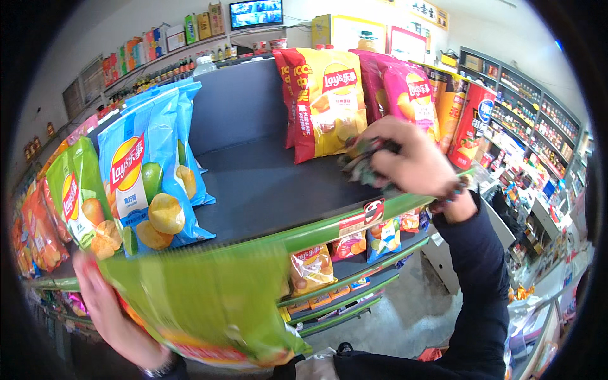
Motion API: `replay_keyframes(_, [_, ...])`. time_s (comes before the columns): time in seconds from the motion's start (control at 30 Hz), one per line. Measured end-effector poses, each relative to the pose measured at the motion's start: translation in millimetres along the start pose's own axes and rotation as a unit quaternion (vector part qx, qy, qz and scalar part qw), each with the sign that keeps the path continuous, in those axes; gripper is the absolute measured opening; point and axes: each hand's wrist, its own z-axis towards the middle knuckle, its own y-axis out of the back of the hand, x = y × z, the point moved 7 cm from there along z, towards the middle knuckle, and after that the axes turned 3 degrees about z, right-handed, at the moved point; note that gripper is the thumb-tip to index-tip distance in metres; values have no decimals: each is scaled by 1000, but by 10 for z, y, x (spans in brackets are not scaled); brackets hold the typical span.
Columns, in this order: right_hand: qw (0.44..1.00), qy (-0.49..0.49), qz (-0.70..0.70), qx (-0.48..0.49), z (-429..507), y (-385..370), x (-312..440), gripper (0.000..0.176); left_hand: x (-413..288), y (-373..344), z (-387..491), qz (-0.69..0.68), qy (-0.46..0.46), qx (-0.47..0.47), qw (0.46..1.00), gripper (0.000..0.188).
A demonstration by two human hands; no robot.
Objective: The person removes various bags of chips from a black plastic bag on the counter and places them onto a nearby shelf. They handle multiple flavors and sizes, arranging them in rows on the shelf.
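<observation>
My left hand [107, 308] is at the lower left, against the side of a blurred green chip bag [204, 294] held low before the shelf edge. Over the right part of the dark top shelf [266, 185], my right hand [399, 152] clutches a crumpled, multicoloured cloth [368, 164]. Just beyond it stand a red and yellow Lay's bag [332, 104] and a magenta Lay's bag [411, 95]. Blue Lay's bags [142, 175] with limes on them stand left on the same shelf, beside an upright green Lay's bag [83, 204].
A green price rail [304, 240] edges the top shelf. Lower shelves hold more snacks, such as a yellow chip bag [311, 270]. Red chip canisters [472, 126] stand at the right end. Beyond are a cluttered counter [546, 213], bottle shelves [513, 99] and a wall monitor [256, 13].
</observation>
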Motion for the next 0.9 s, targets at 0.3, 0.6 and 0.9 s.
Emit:
replay_keyframes(0.3, [944,123,304,23,-577,412,94,73,-767,-1700,868,-331,57,185,924,26])
replay_keyframes(0.6, [851,-161,475,153,-977,-1044,-18,44,-818,-2512,779,-371,150,184,898,20])
replay_keyframes(0.9, [848,-133,513,24,-723,-1199,2,33,-883,-2432,599,-386,163,153,895,20])
